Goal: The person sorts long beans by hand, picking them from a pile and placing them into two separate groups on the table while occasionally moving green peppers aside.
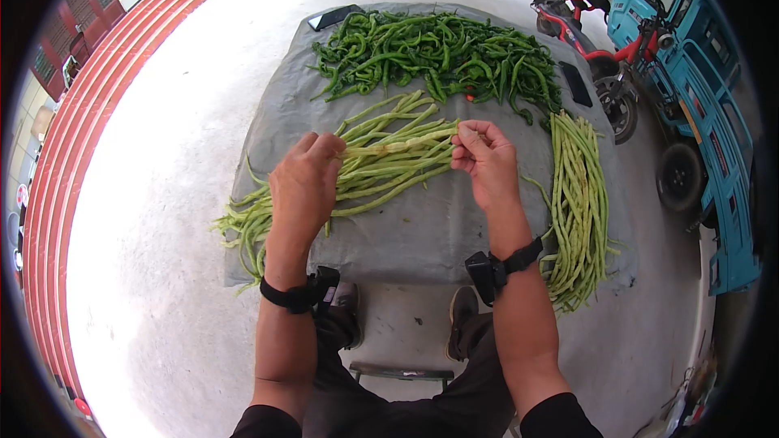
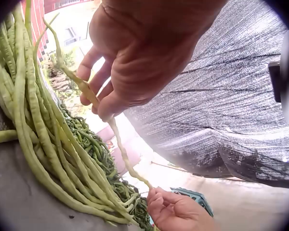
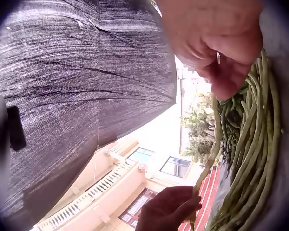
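A single long bean (image 1: pixel 398 146), pale with yellowish, lumpy stretches, is held up between both hands. My left hand (image 1: pixel 307 182) pinches it near one end, between thumb and fingers; in the left wrist view a thin tail of the bean (image 2: pixel 58 48) sticks out past those fingers. The other end is pinched by my right hand (image 1: pixel 487 161), thumb against forefinger. Below the hands a loose pile of long beans (image 1: pixel 373 182) lies on a grey cloth (image 1: pixel 406 235). More long beans (image 1: pixel 578 203) form a neat bundle at the right edge.
Green chili peppers (image 1: pixel 438 53) are heaped at the far side. One phone (image 1: pixel 333 18) lies at the cloth's far left corner, another phone (image 1: pixel 576 83) at its right. A blue three-wheeled truck (image 1: pixel 690 97) and a red bike (image 1: pixel 584 32) stand at right, red steps (image 1: pixel 97 122) at left.
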The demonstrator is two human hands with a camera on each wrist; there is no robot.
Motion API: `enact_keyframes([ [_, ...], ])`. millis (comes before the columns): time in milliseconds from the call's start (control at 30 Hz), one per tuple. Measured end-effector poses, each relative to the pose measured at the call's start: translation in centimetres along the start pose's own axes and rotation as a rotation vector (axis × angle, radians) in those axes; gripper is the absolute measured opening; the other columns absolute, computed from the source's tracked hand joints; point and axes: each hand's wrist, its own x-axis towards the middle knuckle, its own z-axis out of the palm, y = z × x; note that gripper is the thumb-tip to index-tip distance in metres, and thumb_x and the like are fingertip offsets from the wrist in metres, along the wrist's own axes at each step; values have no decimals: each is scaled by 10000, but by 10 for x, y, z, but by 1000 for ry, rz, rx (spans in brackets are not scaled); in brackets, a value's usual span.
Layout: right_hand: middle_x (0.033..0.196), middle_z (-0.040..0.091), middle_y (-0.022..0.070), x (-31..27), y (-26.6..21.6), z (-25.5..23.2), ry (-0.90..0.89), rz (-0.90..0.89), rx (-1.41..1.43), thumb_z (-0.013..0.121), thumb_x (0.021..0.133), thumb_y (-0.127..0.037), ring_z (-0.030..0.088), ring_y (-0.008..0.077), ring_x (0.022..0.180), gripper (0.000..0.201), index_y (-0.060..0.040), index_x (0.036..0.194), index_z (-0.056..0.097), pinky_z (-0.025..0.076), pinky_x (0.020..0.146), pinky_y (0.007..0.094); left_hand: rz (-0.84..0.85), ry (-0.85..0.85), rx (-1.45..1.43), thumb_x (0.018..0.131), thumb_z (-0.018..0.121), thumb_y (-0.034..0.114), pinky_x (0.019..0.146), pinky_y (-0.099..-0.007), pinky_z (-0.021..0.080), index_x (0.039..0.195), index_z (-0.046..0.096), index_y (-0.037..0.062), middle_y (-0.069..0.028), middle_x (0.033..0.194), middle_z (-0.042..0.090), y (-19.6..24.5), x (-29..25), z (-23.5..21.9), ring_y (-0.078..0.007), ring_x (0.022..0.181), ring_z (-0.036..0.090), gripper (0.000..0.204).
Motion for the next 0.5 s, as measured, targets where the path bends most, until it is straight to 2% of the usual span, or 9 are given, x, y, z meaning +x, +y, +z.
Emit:
enact_keyframes([
  [67, 930, 737, 90, 4, 5, 3, 39, 2, -17, 741, 1017, -140, 703, 134, 707, 255, 9, 1209, 663, 614, 615, 288, 32, 17, 33, 899, 714, 33, 828, -460, 548, 1088, 692, 74, -118, 1031, 708, -7, 1, 6, -357, 1004, 711, 194],
  [167, 920, 727, 109, 3, 0, 12, 155, -36, -191, 733, 1008, -132, 702, 152, 707, 382, 20, 1327, 586, 615, 610, 312, 102, 41, 89, 875, 735, 35, 849, -481, 536, 1092, 690, 83, -120, 1063, 700, -12, 1, 9, -379, 1039, 685, 227],
  [267, 905, 724, 115, -3, -11, 5, 203, -16, -719, 717, 1000, -118, 692, 158, 704, 490, 29, 1414, 499, 588, 599, 325, 88, 59, 91, 867, 743, 40, 855, -491, 529, 1095, 691, 87, -121, 1070, 696, -11, 1, 9, -388, 1051, 674, 239],
  [433, 821, 708, 90, 6, -27, -28, 254, -180, -862, 733, 960, -128, 675, 186, 693, 342, 11, 1254, 627, 533, 633, 370, 50, 68, 19, 898, 733, 55, 839, -478, 539, 1099, 695, 85, -125, 1072, 706, -5, 2, 10, -394, 1023, 692, 207],
  [500, 799, 704, 92, 8, -31, -49, 267, -248, -926, 744, 944, -138, 674, 210, 692, 277, -9, 1177, 669, 526, 655, 388, 55, 79, -7, 921, 734, 66, 835, -450, 549, 1064, 704, 64, -122, 1058, 724, 3, 2, 12, -367, 1000, 722, 147],
])
